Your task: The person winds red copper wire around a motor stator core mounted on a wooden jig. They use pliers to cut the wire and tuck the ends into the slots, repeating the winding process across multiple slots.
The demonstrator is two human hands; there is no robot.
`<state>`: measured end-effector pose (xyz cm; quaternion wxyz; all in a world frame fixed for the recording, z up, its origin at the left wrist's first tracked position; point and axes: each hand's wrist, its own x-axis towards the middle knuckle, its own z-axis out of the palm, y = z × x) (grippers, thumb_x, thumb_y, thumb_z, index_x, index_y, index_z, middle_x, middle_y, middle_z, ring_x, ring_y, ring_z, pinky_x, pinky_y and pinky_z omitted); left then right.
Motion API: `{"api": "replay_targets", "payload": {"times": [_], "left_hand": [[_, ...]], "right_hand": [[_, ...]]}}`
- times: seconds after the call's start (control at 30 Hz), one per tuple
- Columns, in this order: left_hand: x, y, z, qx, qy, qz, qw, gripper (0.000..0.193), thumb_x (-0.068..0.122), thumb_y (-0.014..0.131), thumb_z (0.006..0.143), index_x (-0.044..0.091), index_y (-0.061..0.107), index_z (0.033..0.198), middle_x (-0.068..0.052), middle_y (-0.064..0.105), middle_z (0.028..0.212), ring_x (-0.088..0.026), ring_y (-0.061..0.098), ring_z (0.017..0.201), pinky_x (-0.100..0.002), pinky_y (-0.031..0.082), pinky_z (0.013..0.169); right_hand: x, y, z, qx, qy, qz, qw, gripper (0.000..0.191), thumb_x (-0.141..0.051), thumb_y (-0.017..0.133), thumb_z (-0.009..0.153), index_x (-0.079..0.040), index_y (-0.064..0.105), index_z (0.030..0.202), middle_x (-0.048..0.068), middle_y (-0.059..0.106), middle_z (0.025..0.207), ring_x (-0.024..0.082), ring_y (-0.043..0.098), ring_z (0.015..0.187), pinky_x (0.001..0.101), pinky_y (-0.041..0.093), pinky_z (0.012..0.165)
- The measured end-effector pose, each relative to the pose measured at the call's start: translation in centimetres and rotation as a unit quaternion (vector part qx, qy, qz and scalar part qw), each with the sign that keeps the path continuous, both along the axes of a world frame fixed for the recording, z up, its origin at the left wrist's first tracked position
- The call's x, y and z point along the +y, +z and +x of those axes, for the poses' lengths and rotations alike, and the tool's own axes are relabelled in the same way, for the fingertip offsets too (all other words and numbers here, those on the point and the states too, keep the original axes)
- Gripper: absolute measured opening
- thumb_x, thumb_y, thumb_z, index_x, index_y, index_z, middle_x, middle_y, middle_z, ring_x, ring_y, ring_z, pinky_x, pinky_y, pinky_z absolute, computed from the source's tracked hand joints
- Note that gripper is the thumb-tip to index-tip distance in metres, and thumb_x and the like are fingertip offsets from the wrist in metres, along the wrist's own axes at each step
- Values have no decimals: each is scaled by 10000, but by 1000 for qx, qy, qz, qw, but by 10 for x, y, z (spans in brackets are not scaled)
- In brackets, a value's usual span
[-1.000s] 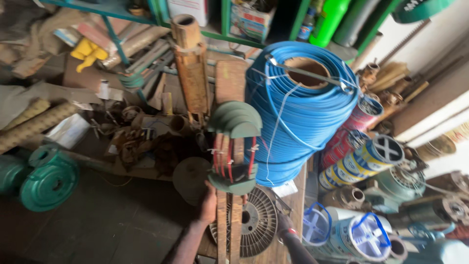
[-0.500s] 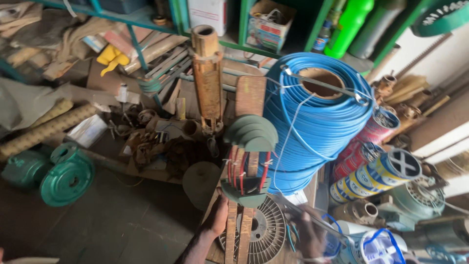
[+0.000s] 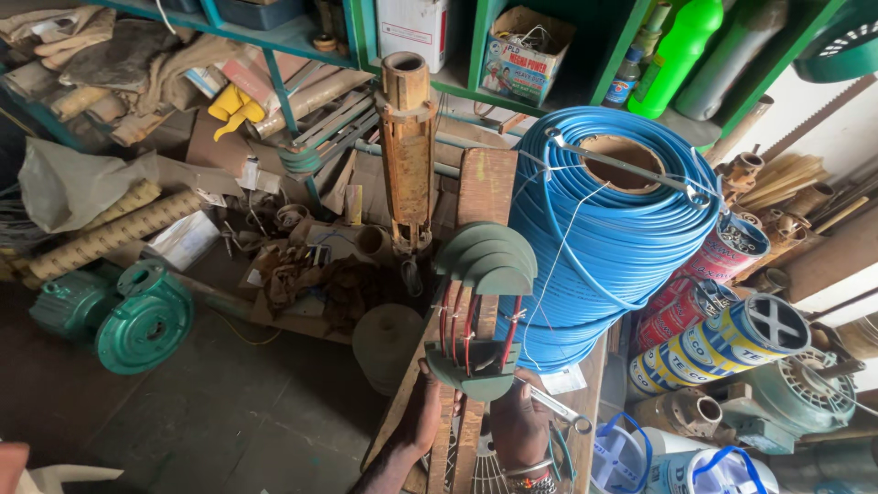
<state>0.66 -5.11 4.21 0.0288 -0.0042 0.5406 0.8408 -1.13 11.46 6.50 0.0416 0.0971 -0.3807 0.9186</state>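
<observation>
A wooden winding frame (image 3: pixel 478 197) stands upright at centre, carrying stepped green formers at its top (image 3: pixel 485 259) and bottom (image 3: pixel 471 375). Red wire coils (image 3: pixel 457 320) run between the two formers. My left hand (image 3: pixel 419 423) grips the frame's left edge just below the bottom former. On the right side, my right hand (image 3: pixel 518 425) is closed on the underside of the bottom former. A metal spanner (image 3: pixel 556 408) lies right beside my right hand.
A big coil of blue cable (image 3: pixel 613 238) stands right of the frame, with several tape-wrapped wire spools (image 3: pixel 732 329) beyond it. A rusty pump tube (image 3: pixel 407 146) rises behind. Green motor housings (image 3: pixel 137 316) sit on the floor at left, and green shelves (image 3: pixel 302 41) hold clutter.
The view has shifted down and closer. My right hand has come up to the bottom former, while my left hand has stayed on the frame's left edge.
</observation>
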Motion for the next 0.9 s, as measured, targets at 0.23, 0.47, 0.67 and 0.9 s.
{"api": "replay_targets", "payload": {"times": [0.23, 0.47, 0.67, 0.9], "left_hand": [[1, 57, 6, -38, 17, -42, 998, 791, 767, 111, 923, 91, 516, 994, 5, 498, 786, -96, 513, 707, -281, 475, 625], [8, 73, 6, -7, 11, -19, 1000, 804, 758, 136, 932, 59, 521, 1022, -25, 503, 688, -115, 525, 575, -283, 471, 519], [12, 67, 2, -7, 26, -31, 999, 819, 770, 134, 937, 42, 509, 949, -16, 496, 664, -104, 525, 548, -273, 453, 490], [11, 60, 0, -4, 37, -59, 998, 853, 795, 123, 918, 45, 529, 951, -23, 490, 638, -101, 527, 529, -269, 456, 475]], "right_hand": [[-5, 7, 7, -6, 43, -17, 999, 384, -272, 539, 1025, 45, 605, 1231, 218, 675, 1225, 310, 630, 1164, 431, 470, 1039], [2, -14, 0, 134, -125, 507, 842, 386, -275, 393, 1106, 14, 522, 1327, 109, 692, 1289, 221, 652, 1199, 335, 472, 1074], [11, -16, -3, -15, -2, 127, 992, 508, -404, 347, 1091, 6, 577, 1284, 186, 688, 1227, 312, 650, 1138, 443, 494, 1041], [23, -9, 7, 83, 166, -116, 976, 570, -438, 482, 1138, 46, 552, 1431, 262, 626, 1250, 366, 586, 1196, 485, 406, 1090]]}}
